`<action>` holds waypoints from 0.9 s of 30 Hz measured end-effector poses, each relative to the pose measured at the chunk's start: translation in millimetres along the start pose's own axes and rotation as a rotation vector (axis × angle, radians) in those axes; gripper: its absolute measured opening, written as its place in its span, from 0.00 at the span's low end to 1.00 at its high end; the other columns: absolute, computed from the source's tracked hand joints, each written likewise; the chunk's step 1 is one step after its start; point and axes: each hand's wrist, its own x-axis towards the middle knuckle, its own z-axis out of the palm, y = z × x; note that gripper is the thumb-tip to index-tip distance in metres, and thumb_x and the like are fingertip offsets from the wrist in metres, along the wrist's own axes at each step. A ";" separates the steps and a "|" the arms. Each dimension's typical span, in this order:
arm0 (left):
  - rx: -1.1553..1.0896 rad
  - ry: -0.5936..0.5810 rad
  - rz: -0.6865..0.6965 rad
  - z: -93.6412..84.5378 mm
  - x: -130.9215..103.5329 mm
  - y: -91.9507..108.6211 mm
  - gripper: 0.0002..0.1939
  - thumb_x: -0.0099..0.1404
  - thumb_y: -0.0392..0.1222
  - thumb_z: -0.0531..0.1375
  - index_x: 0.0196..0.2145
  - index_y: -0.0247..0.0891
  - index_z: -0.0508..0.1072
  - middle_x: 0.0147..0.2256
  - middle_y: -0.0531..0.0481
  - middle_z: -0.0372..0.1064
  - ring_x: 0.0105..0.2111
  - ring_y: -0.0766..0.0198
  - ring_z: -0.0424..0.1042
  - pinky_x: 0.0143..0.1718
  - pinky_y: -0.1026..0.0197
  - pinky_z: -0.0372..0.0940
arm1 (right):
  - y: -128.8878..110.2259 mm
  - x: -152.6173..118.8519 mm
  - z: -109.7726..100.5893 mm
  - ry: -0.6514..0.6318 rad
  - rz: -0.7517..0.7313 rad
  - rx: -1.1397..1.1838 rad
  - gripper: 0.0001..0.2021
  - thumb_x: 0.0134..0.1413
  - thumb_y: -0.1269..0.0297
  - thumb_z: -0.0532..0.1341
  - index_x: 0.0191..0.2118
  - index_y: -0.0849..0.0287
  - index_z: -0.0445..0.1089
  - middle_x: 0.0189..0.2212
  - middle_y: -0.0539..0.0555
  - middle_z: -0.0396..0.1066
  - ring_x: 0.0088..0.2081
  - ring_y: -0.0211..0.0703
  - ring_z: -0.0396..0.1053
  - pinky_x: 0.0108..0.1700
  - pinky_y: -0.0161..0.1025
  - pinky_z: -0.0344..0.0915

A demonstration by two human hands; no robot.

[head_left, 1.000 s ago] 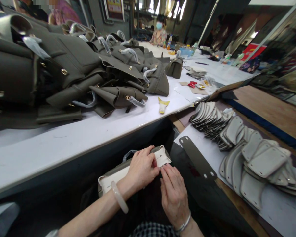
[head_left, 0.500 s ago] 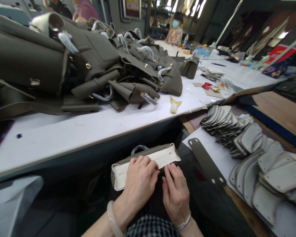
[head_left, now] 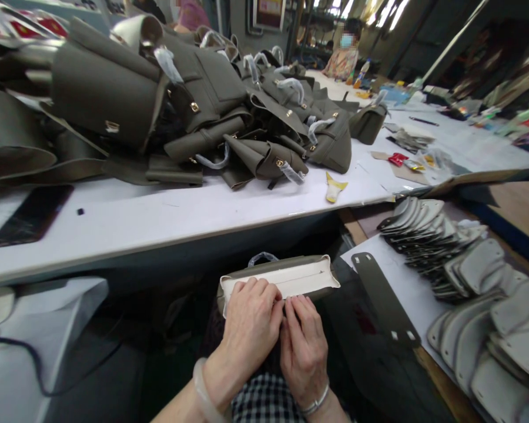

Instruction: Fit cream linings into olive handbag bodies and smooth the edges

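Observation:
An olive-grey handbag (head_left: 286, 261) rests on my lap, its long white base panel (head_left: 297, 278) facing up and its plastic-wrapped handle sticking out at the far side. My left hand (head_left: 253, 308) lies over the panel's near edge, with bent fingers on the white surface and the thumb gripping the edge. Right beside it, my right hand (head_left: 304, 341) presses its fingertips to the same near edge. The thumbs and whatever is pinched beneath them are largely hidden.
A heap of similar bags (head_left: 207, 88) covers the white table (head_left: 194, 208), with a phone (head_left: 30, 214) at left. Right of me lie a flat olive strip (head_left: 385, 299) and stacked grey-white pieces (head_left: 462, 305). A masked person (head_left: 344, 59) is at the far end.
The view has swung left, bringing the whole phone into sight. My right hand has slid left along the bag's edge, closer to my left hand. Both hands stay on the bag.

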 end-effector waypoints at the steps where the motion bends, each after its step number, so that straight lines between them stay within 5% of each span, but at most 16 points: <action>1: 0.001 0.008 -0.002 -1.1 -1.5 -1.5 0.07 0.68 0.35 0.57 0.31 0.39 0.71 0.33 0.50 0.72 0.38 0.56 0.68 0.43 0.51 0.56 | -2.1 0.1 1.0 -0.003 -0.008 0.006 0.18 0.62 0.79 0.56 0.58 0.71 0.65 0.51 0.69 0.69 0.57 0.59 0.64 0.55 0.61 0.69; 10: -0.107 0.126 -0.028 -2.8 -19.2 -19.8 0.07 0.66 0.34 0.58 0.29 0.39 0.69 0.32 0.51 0.69 0.36 0.57 0.65 0.42 0.50 0.57 | -19.2 2.6 7.7 -0.030 -0.064 0.054 0.16 0.62 0.80 0.56 0.55 0.74 0.67 0.50 0.70 0.68 0.56 0.60 0.64 0.53 0.61 0.69; 16: -0.458 0.566 -0.046 16.7 -45.8 -43.1 0.05 0.62 0.34 0.63 0.37 0.42 0.72 0.42 0.51 0.70 0.47 0.58 0.66 0.54 0.52 0.57 | -26.0 0.2 12.4 -0.080 -0.083 0.071 0.18 0.63 0.79 0.56 0.57 0.72 0.66 0.52 0.69 0.68 0.58 0.60 0.63 0.54 0.60 0.69; 19: -1.075 0.759 -0.486 44.0 -56.0 -64.7 0.08 0.64 0.44 0.63 0.42 0.44 0.72 0.48 0.52 0.68 0.53 0.60 0.65 0.58 0.58 0.56 | -29.4 1.1 13.5 -0.099 -0.088 0.059 0.19 0.63 0.77 0.58 0.59 0.70 0.66 0.52 0.68 0.68 0.58 0.59 0.64 0.54 0.59 0.69; 22: -1.777 0.583 -1.099 80.9 -53.3 -80.3 0.13 0.68 0.51 0.58 0.42 0.39 0.73 0.45 0.46 0.72 0.47 0.59 0.71 0.51 0.59 0.64 | -33.3 4.7 14.4 -0.104 -0.102 0.065 0.20 0.63 0.76 0.58 0.60 0.68 0.65 0.52 0.66 0.68 0.57 0.57 0.65 0.56 0.57 0.68; 24: -1.971 0.398 -1.220 104.4 -44.5 -82.4 0.17 0.68 0.51 0.57 0.41 0.33 0.74 0.40 0.39 0.75 0.39 0.55 0.75 0.43 0.55 0.69 | -35.4 7.4 14.7 -0.105 -0.116 0.064 0.20 0.64 0.75 0.58 0.61 0.67 0.65 0.52 0.65 0.69 0.56 0.56 0.65 0.56 0.57 0.68; 27: -2.185 0.356 -1.181 128.5 -25.9 -75.7 0.18 0.68 0.50 0.56 0.44 0.33 0.74 0.38 0.41 0.76 0.35 0.55 0.76 0.39 0.56 0.71 | -36.5 10.1 14.7 -0.110 -0.125 0.050 0.20 0.64 0.74 0.58 0.61 0.65 0.66 0.53 0.64 0.69 0.56 0.56 0.65 0.56 0.56 0.67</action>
